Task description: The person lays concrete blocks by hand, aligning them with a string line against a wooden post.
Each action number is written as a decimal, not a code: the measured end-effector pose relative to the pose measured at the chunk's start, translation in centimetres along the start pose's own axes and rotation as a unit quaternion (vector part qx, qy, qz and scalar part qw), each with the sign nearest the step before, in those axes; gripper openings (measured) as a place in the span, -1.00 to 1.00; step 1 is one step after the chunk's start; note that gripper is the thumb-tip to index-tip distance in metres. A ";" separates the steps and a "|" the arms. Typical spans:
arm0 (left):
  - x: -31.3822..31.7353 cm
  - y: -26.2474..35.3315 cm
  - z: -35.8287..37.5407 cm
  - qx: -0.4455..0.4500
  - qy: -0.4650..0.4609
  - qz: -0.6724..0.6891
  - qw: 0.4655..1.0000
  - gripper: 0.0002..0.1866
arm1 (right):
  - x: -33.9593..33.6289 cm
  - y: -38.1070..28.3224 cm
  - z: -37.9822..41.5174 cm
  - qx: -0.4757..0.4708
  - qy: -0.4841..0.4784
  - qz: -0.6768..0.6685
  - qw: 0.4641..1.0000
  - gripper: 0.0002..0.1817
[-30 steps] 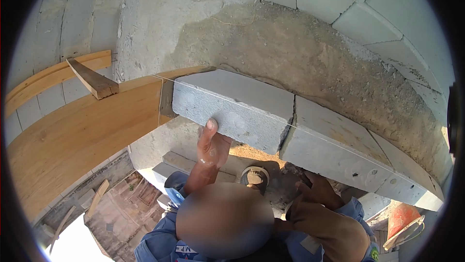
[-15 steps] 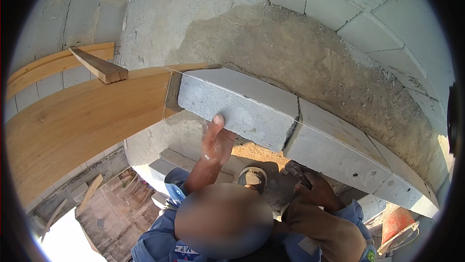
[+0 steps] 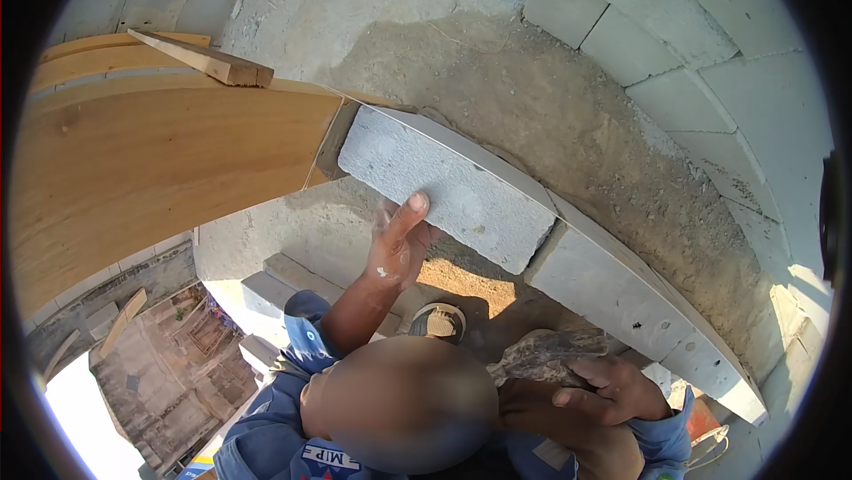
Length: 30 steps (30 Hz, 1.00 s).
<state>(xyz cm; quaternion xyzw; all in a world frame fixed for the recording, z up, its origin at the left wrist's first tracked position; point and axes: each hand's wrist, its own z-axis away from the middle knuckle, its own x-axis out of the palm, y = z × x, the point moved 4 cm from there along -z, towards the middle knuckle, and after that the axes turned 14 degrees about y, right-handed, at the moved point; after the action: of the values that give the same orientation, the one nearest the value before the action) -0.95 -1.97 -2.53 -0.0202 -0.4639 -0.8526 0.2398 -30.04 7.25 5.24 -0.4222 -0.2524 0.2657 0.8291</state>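
My left hand [image 3: 401,245] has its thumb on the front face of a light grey block [image 3: 448,183], its fingers bent under the lower edge. The block lies at the left end of a row, beside a wooden board [image 3: 177,143], with a dark gap between it and the neighbouring block [image 3: 612,271]. Lower right, my right hand [image 3: 608,391] is closed around a dark tool caked with mortar [image 3: 546,358]; its exact shape is hard to make out. A thin string runs along the row's top edge.
A loose wooden piece [image 3: 204,59] rests on the board's top edge. Behind the row is a rough mortar-covered surface [image 3: 524,90], bordered by a block wall [image 3: 666,63]. A shoe [image 3: 437,322] shows below, and a red bucket [image 3: 703,422] stands lower right.
My right hand has turned and brought the caked tool up into fuller view. The camera view has shifted. My left hand keeps its place on the block.
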 end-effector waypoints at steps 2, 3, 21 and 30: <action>0.7 0.5 -0.1 -0.020 -0.017 0.018 1.000 -0.15 | -1.4 -3.5 0.8 -0.121 0.090 0.049 0.987 -0.50; 0.6 0.6 -0.1 -0.016 -0.018 0.025 0.999 -0.15 | -2.2 -5.1 1.5 -0.147 0.131 0.053 0.979 -0.49; 0.5 0.3 -0.3 -0.027 -0.026 0.011 0.999 -0.23 | -7.8 -11.9 -20.1 0.026 0.181 0.151 0.972 -0.60; 0.5 0.3 -0.2 -0.016 -0.001 0.016 1.000 -0.26 | -8.2 -12.1 -20.0 0.020 0.226 0.201 0.953 -0.56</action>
<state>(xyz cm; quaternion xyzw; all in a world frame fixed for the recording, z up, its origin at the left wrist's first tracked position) -1.24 -2.43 -2.24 -0.0320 -0.4498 -0.8560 0.2527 -20.45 -15.51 3.38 -0.4969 0.0371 0.3296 0.8019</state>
